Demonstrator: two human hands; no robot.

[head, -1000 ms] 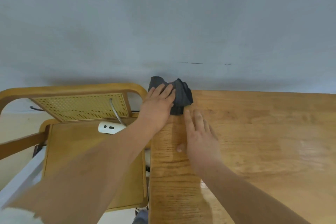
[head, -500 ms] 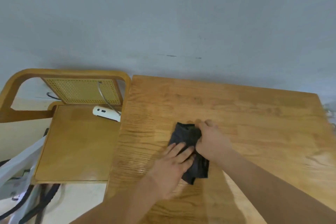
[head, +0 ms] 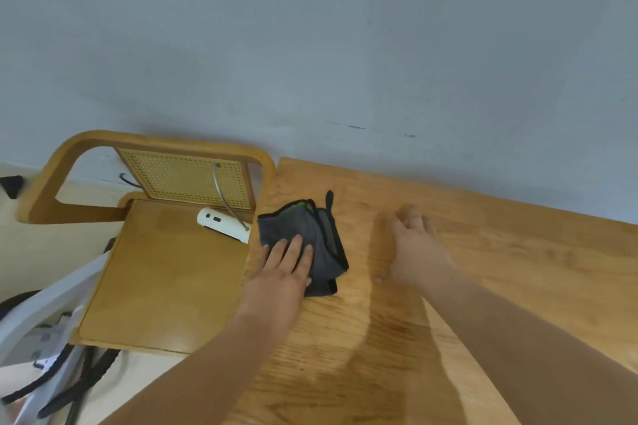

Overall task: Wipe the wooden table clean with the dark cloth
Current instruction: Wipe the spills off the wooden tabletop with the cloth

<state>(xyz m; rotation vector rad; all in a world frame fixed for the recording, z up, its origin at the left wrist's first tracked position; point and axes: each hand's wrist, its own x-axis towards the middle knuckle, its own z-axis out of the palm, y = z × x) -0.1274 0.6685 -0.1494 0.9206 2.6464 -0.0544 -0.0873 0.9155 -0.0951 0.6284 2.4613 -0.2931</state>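
The dark grey cloth (head: 312, 235), edged in black with a green strip, lies folded near the left edge of the wooden table (head: 500, 269). My left hand (head: 281, 272) presses flat on the cloth's near left part with straight fingers. My right hand (head: 416, 248) is to the right of the cloth, flat and open over the bare table top, apart from the cloth. A damp sheen darkens the wood in front of both hands.
A wooden chair (head: 162, 272) with a cane back stands against the table's left edge; a white device (head: 221, 222) with a cable lies on its seat. A white bag with black straps (head: 45, 348) sits at the lower left. A grey wall (head: 328, 45) rises behind.
The cloth has shifted left and away, toward the table's left edge, under my left hand. My right hand has let go of the cloth and now lies open beside it.
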